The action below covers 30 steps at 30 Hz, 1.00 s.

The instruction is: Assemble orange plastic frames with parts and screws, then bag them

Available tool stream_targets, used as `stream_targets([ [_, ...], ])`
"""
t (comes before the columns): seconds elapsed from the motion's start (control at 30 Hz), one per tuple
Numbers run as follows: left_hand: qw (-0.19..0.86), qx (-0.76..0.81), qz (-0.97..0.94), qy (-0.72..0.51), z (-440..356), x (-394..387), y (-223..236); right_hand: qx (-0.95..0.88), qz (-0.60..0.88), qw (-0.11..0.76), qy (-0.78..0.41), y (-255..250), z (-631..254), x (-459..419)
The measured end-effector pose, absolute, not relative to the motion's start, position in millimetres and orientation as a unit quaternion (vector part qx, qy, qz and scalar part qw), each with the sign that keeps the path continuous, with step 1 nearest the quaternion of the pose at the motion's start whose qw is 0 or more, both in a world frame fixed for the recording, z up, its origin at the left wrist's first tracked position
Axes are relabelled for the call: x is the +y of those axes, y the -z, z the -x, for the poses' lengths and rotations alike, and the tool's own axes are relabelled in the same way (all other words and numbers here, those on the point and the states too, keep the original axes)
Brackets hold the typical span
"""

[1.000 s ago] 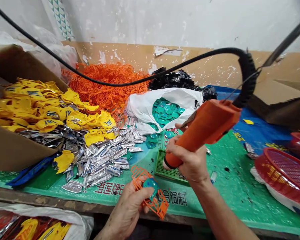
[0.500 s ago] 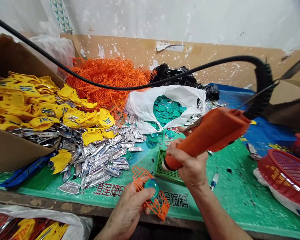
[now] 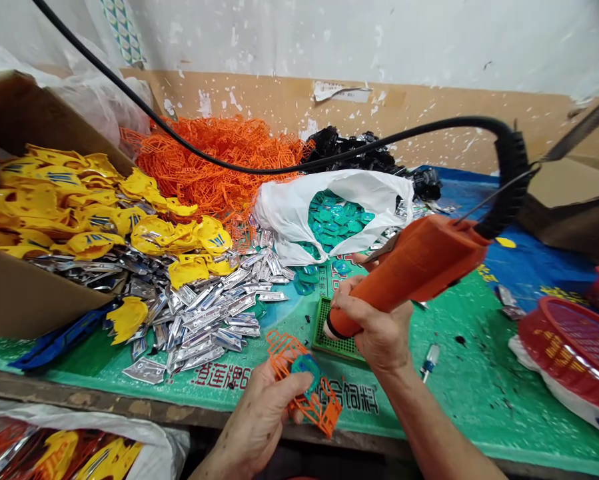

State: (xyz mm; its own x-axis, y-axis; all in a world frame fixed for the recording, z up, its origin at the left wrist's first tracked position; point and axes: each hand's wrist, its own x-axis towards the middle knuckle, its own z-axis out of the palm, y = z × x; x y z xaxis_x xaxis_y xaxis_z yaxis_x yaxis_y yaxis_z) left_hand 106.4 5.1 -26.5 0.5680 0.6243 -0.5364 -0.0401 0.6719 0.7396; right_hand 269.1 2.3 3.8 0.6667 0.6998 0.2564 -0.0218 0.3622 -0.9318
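I hold a slatted orange frame (image 3: 330, 408) slantwise, a round, glossy teal piece (image 3: 305, 367) lying against it; the thick orange tool (image 3: 413, 268) I grip tilts nose-down.

your left hand (image 3: 265, 408) and your right hand (image 3: 385, 333) are both bare, and the bareness runs back past the wrists. your left thumb (image 3: 295, 385) is broad, with a blunt, rounded tip. small spots are scattered over the back of your left hand towards the wrist. your left forearm (image 3: 222, 460) shows as just a short bare stretch before the bottom edge cuts it off. your right forearm (image 3: 432, 413) shows at greater length, bare too, slim near the wrist and thickening steadily towards the bottom edge. the fingers on your right hand are partly hidden, so their full shape can't be told
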Motion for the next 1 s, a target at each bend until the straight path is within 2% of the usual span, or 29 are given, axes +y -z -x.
stream_targets([
  [0.33, 0.806, 0.421, -0.369, -0.193, -108, 3, 28, -0.331, 0.522, 0.746, -0.246, -3, -270, 2],
  [0.63, 0.818, 0.391, -0.366, -0.21, -106, 3, 32, -0.288, 0.416, 0.809, -0.298, -49, -265, -17],
  [1.0, 0.828, 0.369, -0.361, -0.221, -107, 3, 30, -0.326, 0.383, 0.789, -0.354, -56, -236, -34],
])
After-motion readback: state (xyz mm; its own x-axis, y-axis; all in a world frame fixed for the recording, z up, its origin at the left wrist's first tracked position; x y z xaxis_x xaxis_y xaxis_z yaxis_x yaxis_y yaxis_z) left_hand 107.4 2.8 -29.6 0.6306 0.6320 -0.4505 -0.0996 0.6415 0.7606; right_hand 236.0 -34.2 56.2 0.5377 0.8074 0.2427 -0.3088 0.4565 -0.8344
